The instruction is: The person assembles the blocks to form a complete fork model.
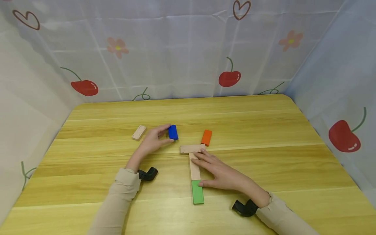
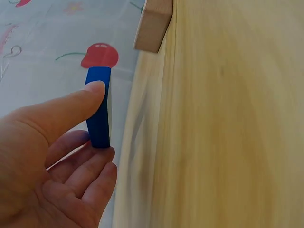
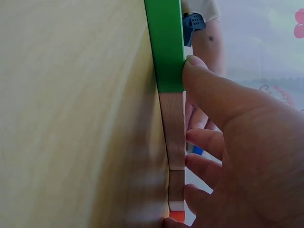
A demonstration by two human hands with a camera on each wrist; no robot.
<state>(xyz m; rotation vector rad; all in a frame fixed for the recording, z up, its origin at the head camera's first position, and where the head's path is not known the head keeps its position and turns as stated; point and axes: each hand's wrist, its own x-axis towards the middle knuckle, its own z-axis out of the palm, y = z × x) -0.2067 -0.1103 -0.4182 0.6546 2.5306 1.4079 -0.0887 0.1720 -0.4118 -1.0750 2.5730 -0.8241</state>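
Observation:
My left hand (image 1: pixel 151 140) pinches a small blue wooden block (image 1: pixel 173 132) by its two ends, thumb against fingers. In the left wrist view the blue block (image 2: pixel 98 111) stands out beyond the fingertips. My right hand (image 1: pixel 220 171) lies with fingers spread over a row of blocks. Its thumb touches the edge of the green block (image 1: pixel 197 193), and the fingertips rest on the plain wooden block (image 1: pixel 195 169) that meets the green one end to end. Across the far end of that row lies another plain block (image 1: pixel 188 149), touched by a fingertip.
An orange block (image 1: pixel 206 137) sits at the far right corner of the crosswise block. Left of my left hand lies one more plain block (image 1: pixel 139 133). All rest on a wood-grain table (image 1: pixel 258 124), with a patterned white curtain (image 1: pixel 176 49) behind it.

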